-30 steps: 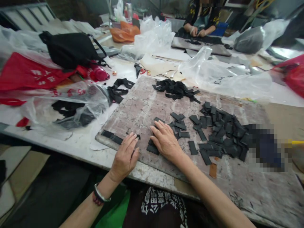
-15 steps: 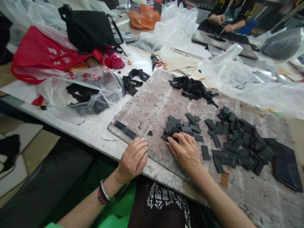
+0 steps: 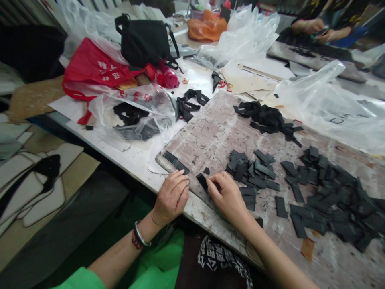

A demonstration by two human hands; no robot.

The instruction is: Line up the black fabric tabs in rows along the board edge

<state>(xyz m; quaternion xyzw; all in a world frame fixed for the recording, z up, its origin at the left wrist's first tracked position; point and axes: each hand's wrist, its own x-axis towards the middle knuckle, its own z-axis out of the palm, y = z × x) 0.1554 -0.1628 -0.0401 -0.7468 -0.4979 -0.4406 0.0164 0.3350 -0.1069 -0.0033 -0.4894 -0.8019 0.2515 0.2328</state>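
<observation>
My right hand pinches a small black rectangular piece by its right end, low over the board. My left hand is at the board's front edge with its fingers curled together; whatever lies under the fingertips is hidden. Just beyond those fingertips, black pieces laid end to end form a short row along the board's left corner. A tiny black scrap lies beside the held piece. To the right of my right hand is a loose heap of similar black pieces.
The worn board also carries a larger black heap, black strips and an orange-brown scrap. Beyond it lie plastic bags, a red bag and a black bag. A co-worker's hands show at the far right.
My right hand has moved left from the heap, with a black piece now between its fingers. My left hand stays near the row. The whole view has shifted.
</observation>
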